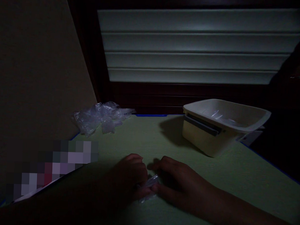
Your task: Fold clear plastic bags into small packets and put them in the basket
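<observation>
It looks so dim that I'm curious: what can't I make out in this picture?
All in the head view:
Small, clear plastic piece: partly covered by the left hand and right hand; any contents can't be told.
Left hand's grip: lost in deep shadow.
Cream, boxy plastic bin: its near wall hides part of the inside.
Pale-edged item at left: pixel blocks hide its surface.
Forearms: cut off by the picture's edges.

A dim wall point(36, 62) stands on the left, and at the far side a dark frame point(145, 96) holds pale boards point(191, 43). A blurry thing point(67, 161) lies at the left of the green table point(139, 135).
</observation>
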`<action>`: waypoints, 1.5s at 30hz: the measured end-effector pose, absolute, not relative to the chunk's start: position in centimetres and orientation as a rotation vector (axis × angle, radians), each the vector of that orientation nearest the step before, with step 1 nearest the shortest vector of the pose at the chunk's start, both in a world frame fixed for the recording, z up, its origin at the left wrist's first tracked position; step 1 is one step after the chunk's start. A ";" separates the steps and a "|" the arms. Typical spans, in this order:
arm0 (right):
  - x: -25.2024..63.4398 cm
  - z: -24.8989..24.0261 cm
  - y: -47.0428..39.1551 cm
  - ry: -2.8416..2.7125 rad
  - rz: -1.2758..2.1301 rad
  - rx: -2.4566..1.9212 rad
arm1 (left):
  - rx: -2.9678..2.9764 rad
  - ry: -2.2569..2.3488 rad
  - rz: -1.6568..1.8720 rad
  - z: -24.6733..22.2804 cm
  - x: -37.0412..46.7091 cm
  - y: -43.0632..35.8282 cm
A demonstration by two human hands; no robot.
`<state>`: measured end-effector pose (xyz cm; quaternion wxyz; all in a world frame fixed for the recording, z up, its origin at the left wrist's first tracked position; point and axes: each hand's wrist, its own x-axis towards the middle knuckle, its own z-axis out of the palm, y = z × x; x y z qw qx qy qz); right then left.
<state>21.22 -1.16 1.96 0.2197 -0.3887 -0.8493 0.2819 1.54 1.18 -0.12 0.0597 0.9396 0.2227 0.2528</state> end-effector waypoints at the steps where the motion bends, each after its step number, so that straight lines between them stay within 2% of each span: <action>1: 21.2 2.0 -1.1 -2.349 0.785 -1.067 | 2.877 0.671 0.759 -0.3 1.5 1.3; 8: 21.1 1.8 -1.3 -2.304 0.863 -0.936 | 3.118 0.645 0.785 -1.1 1.6 0.8; 13: 21.0 1.4 -1.3 -2.112 0.994 -0.979 | 2.609 0.885 0.911 0.1 1.3 0.2; 16: 20.9 1.5 -1.1 -1.926 1.081 -1.021 | 2.267 1.031 0.873 0.8 1.2 0.5; 21: 20.8 1.1 -0.8 -1.754 1.149 -1.068 | 2.206 1.042 0.806 1.4 1.4 0.9; 32: 20.8 1.6 -1.2 -1.861 1.287 -1.022 | 1.872 1.041 0.753 1.1 1.4 1.7; 39: 20.7 1.1 -1.0 -1.910 1.307 -0.963 | 1.968 1.003 0.651 1.1 1.3 1.3; 45: 20.7 1.1 -0.9 -1.977 1.197 -1.033 | 1.953 0.951 0.641 1.5 1.6 1.1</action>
